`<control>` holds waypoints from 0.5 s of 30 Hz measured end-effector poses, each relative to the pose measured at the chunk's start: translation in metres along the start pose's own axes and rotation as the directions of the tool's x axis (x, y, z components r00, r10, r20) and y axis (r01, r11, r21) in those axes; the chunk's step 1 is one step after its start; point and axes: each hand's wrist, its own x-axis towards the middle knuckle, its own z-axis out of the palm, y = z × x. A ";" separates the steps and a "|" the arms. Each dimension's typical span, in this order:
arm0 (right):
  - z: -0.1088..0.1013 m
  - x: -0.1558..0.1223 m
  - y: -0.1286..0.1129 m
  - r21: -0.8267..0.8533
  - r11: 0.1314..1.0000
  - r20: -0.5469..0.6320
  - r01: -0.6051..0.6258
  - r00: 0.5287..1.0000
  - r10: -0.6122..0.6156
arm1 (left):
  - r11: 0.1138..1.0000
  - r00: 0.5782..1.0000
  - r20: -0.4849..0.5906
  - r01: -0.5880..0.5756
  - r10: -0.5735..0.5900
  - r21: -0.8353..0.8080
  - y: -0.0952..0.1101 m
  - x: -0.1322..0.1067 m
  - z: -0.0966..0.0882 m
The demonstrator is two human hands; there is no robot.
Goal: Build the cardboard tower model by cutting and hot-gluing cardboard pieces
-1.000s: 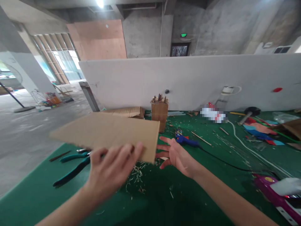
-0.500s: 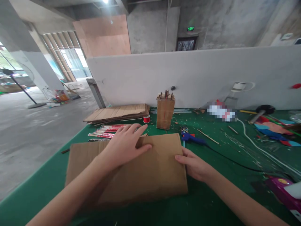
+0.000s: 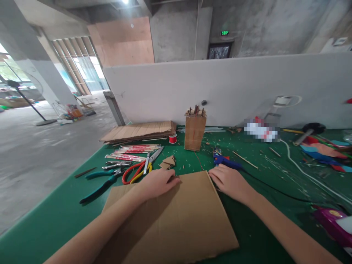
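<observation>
A brown cardboard sheet (image 3: 176,216) lies on the green table in front of me, its near part running out of the bottom of the view. My left hand (image 3: 156,185) is closed on its far edge, thumb on top and fingertips curled over and partly hidden. At the far right corner, my right hand (image 3: 229,183) is closed against the edge with bent fingers; what is under them is hidden. Just beyond the sheet are red-and-yellow-handled scissors (image 3: 139,170), teal-handled pliers (image 3: 101,183) and small cardboard pieces (image 3: 167,162). A blue glue gun (image 3: 225,160) lies beside my right hand.
A cardboard holder with sticks (image 3: 194,132) stands behind the sheet. At the back left are stacked cardboard (image 3: 137,131), a red spool (image 3: 172,138) and wrapped sticks (image 3: 132,152). Cables (image 3: 291,161) cross the right side. A purple device (image 3: 332,223) sits at the right edge.
The cardboard sheet has gone from raised and tilted to lying lower and nearer, uncovering the scissors and pliers. My left hand has curled onto its edge; my right hand has shifted to the far corner.
</observation>
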 end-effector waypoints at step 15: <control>0.000 -0.002 -0.014 -0.158 0.985 0.110 0.075 0.992 -0.058 | 0.797 0.854 -0.124 0.516 -0.505 0.314 -0.071 -0.001 -0.021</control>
